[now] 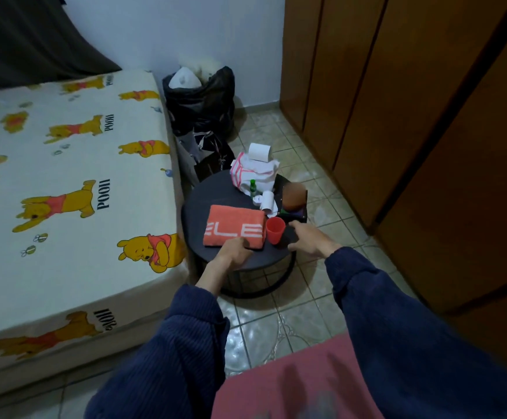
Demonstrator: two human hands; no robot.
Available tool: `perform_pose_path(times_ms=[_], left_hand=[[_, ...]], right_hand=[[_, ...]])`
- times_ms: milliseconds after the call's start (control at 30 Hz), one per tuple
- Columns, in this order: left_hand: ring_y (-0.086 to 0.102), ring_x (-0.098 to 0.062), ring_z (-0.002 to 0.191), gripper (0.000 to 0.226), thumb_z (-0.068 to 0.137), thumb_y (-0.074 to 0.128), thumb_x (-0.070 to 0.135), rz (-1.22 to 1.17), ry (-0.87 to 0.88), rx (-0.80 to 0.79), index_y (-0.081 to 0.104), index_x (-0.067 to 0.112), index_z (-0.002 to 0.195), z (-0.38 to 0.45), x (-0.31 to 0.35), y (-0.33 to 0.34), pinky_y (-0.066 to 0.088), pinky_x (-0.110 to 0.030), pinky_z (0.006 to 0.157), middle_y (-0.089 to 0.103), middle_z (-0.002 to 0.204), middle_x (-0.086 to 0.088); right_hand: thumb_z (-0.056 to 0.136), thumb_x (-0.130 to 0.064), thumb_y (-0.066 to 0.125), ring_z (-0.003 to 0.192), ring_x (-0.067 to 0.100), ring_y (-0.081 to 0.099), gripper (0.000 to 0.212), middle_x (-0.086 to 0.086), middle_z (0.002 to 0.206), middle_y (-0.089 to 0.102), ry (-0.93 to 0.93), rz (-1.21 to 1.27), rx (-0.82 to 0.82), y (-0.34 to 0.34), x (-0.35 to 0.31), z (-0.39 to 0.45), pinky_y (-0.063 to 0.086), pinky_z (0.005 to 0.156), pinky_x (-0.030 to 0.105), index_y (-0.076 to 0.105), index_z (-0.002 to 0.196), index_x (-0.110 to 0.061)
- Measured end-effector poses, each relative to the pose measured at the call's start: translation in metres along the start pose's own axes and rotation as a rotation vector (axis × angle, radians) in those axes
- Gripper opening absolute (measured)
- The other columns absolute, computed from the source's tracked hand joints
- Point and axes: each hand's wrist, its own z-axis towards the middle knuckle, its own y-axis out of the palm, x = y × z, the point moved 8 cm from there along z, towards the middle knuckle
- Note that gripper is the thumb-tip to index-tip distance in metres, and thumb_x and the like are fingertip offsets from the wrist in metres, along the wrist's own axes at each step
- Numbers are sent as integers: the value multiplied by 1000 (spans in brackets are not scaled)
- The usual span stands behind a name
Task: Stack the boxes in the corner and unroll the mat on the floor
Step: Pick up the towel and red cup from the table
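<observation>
A low round black table (pixel 216 189) stands between the bed and the wardrobe. On it lies a folded orange towel (pixel 234 225) with white letters, and a red cup (pixel 275 229) stands beside it. My left hand (pixel 232 251) sits at the towel's near edge, fingers curled onto it. My right hand (pixel 308 237) hovers over the table's right rim just right of the cup, fingers spread and holding nothing. A black box (pixel 299 214) at the table's right holds a round brown object. A pink surface (pixel 276 385) fills the bottom of the view.
The bed (pixel 64 192) with a cartoon bear sheet fills the left. A brown wardrobe (pixel 397 116) lines the right. A black rubbish bag (pixel 201 101) and dark bags stand in the corner. A paper roll (pixel 260 152), striped cloth and green bottle crowd the table's far side.
</observation>
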Motion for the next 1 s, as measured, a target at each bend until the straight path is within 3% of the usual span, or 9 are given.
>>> perform_pose_path(times_ms=[267, 467, 600, 833, 1000], left_hand=[[54, -33, 120, 42, 88, 55, 12, -285, -224, 151, 53, -1, 127, 85, 2, 37, 41, -33, 97, 57, 131, -21], [53, -31, 120, 37, 89, 52, 10, -404, -328, 212, 53, 0, 125, 143, -17, 87, 41, -31, 93, 58, 129, -19], [49, -30, 125, 42, 91, 51, 9, -485, -390, 284, 48, 1, 132, 179, -46, 112, 39, -31, 99, 53, 136, -17], [45, -29, 130, 45, 94, 48, 12, -502, -385, 387, 43, 5, 138, 243, -101, 143, 36, -35, 106, 48, 141, -15], [41, -26, 132, 46, 96, 44, 18, -350, -278, 420, 37, 8, 141, 296, -118, 154, 33, -35, 109, 42, 145, -12]], right_hand=[[83, -24, 66, 132, 33, 40, 71, 18, 143, 39, -73, 26, -34, -2, 63, 100, 38, 106, 41, 29, 142, -8], [84, -21, 67, 140, 30, 28, 83, 16, 152, 26, -49, 178, -62, 43, 110, 172, 29, 114, 38, 17, 148, -6], [83, -19, 68, 143, 28, 22, 87, 15, 154, 22, -50, 280, -41, 79, 127, 219, 23, 116, 36, 13, 148, -4], [75, -19, 76, 145, 27, 15, 102, 11, 157, 14, -79, 362, 99, 129, 135, 291, 20, 117, 40, 7, 150, -10], [66, -19, 83, 145, 25, 18, 114, 9, 157, 16, -62, 474, 188, 152, 140, 330, 22, 115, 39, 5, 150, -13]])
